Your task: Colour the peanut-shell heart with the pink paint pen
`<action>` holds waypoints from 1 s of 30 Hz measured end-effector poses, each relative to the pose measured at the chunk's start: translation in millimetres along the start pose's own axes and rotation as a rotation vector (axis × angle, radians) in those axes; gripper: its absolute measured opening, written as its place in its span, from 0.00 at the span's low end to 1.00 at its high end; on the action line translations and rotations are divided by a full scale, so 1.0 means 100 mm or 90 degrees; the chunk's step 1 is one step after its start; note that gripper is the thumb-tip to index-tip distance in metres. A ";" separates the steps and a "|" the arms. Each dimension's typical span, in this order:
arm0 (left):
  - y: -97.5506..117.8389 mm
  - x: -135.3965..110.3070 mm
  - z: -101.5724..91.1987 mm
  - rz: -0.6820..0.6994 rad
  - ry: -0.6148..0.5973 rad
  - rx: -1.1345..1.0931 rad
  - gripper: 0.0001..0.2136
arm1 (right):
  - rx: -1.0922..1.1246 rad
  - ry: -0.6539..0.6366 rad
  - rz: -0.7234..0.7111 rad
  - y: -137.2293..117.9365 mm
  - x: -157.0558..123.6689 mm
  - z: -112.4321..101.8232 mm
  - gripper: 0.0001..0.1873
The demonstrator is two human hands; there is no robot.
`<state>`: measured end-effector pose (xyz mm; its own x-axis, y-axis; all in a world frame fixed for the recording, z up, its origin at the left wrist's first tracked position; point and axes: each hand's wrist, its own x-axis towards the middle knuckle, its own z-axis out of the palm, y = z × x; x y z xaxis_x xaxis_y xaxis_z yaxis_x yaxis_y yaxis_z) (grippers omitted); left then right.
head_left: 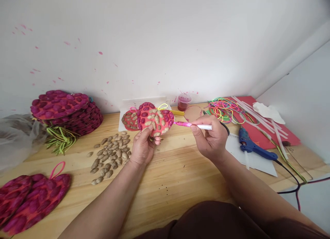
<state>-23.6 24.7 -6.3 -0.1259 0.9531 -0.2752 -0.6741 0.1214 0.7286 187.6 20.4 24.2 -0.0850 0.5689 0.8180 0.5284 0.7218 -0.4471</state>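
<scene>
Raised over the table, a red peanut-covered disc [156, 119] with a yellow loop is pinched in my left hand [144, 143]. Peanuts along its upper and side edges are painted magenta; those in the middle and bottom are bare tan. My right hand [210, 136] grips a paintbrush [203, 126] with a white handle and a pink-stained front part. The brush tip is at the disc's right edge; whether it touches I cannot tell. Behind the held disc, another peanut disc [129, 120] with a pink loop lies on white paper. A cup of magenta paint [184, 102] stands near the wall.
Loose peanuts [113, 153] lie left of my left hand. Painted discs are stacked [67, 110] at the back left, with more [43, 201] at the front left. To the right are a blue glue gun [254, 146], its cord, coloured strings [227, 108], glue sticks [260, 117] and red sheets [281, 136].
</scene>
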 end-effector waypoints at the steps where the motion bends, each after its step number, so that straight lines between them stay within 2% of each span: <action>1: 0.00 0.00 0.00 0.002 0.001 -0.001 0.19 | 0.000 -0.004 -0.001 -0.01 0.00 0.01 0.08; 8: 0.00 -0.01 0.00 0.006 0.003 -0.007 0.19 | 0.029 -0.044 -0.027 -0.09 0.01 0.06 0.09; 15: -0.02 -0.01 0.00 0.010 0.006 -0.002 0.18 | 0.004 -0.010 -0.020 -0.04 -0.01 0.05 0.09; 25: -0.04 -0.02 0.00 0.020 0.011 0.016 0.18 | -0.031 -0.058 -0.114 -0.11 0.04 0.07 0.13; 30: -0.05 -0.02 0.00 0.028 0.022 0.014 0.18 | -0.035 -0.030 -0.115 -0.06 0.03 0.07 0.12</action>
<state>-20.0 22.6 -9.0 -0.1808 0.9476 -0.2635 -0.6514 0.0854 0.7539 178.4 20.5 27.2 -0.2209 0.4507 0.8649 0.5460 0.7920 -0.2732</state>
